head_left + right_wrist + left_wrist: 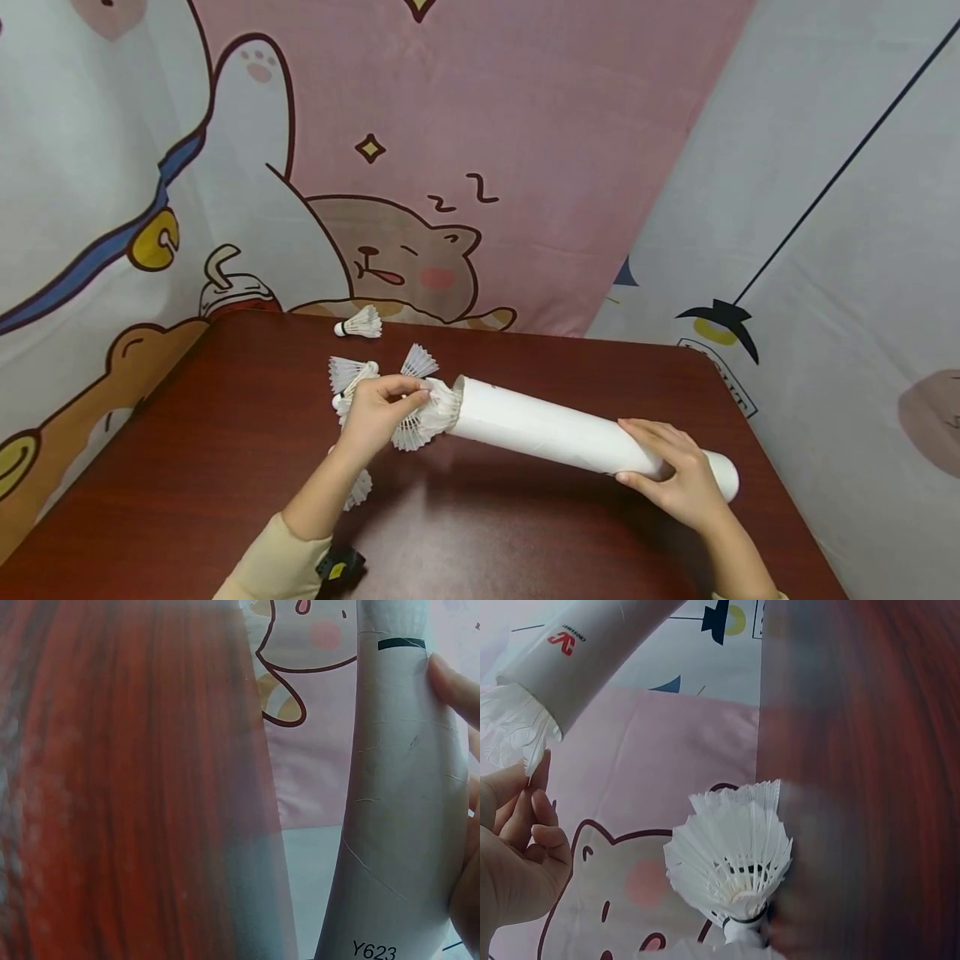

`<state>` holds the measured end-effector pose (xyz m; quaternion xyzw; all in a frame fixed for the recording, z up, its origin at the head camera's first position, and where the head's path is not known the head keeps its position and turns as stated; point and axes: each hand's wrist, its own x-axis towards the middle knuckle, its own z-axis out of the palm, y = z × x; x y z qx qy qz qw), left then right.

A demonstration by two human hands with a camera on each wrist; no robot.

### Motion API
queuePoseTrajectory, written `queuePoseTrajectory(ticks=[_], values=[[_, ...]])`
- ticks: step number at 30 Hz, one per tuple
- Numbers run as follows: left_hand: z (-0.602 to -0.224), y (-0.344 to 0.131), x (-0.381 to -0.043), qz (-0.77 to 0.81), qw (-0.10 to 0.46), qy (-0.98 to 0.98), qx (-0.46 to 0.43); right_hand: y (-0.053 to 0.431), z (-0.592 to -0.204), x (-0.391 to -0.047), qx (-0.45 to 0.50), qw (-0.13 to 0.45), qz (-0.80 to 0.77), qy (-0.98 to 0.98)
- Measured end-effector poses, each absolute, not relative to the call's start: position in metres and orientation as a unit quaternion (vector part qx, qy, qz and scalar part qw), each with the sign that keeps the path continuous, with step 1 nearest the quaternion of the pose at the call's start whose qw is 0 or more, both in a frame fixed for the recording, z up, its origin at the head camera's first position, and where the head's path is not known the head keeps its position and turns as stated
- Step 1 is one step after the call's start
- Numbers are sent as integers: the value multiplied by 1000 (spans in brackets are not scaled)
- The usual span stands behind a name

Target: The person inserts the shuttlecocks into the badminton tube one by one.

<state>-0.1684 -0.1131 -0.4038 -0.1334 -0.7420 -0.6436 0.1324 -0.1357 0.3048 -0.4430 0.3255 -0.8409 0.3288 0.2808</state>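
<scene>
A long white shuttlecock tube (547,423) slants over the table, its open mouth toward the left. My right hand (675,473) grips it near its far right end, thumb on the near side and fingers over the top. At the mouth, my left hand (378,410) pinches the feather skirt of a white shuttlecock (442,408) between thumb and fingertips. The left wrist view shows these feathers (514,724) sticking out of the tube, while the cork end is hidden inside. Red print marks the tube wall (574,656) there.
Loose shuttlecocks lie around my left hand, including one (418,361) behind it, one (358,490) beside the forearm and one (362,322) at the table's back edge. A small black object (341,569) with a yellow patch lies by the left sleeve. A cartoon-printed cloth (555,167) hangs behind.
</scene>
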Motion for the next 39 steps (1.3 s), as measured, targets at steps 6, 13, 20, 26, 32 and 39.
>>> queuePoseTrajectory(ticks=[6,13,20,26,32,39], values=[[-401,-106,-166,-626,139,-752,-154,305,-444,-136,325,279,329,-842],[-374,-99,-148,-609,136,-764,-165,306,-447,-136,328,282,329,-839],[-387,-94,-154,-624,113,-757,-159,305,-446,-137,330,276,326,-842],[-404,-91,-161,-630,116,-747,-175,303,-445,-136,330,272,328,-842],[-406,-86,-159,-630,94,-748,-187,301,-446,-135,330,266,329,-844],[-404,-89,-158,-612,88,-763,-189,300,-445,-133,327,261,325,-848]])
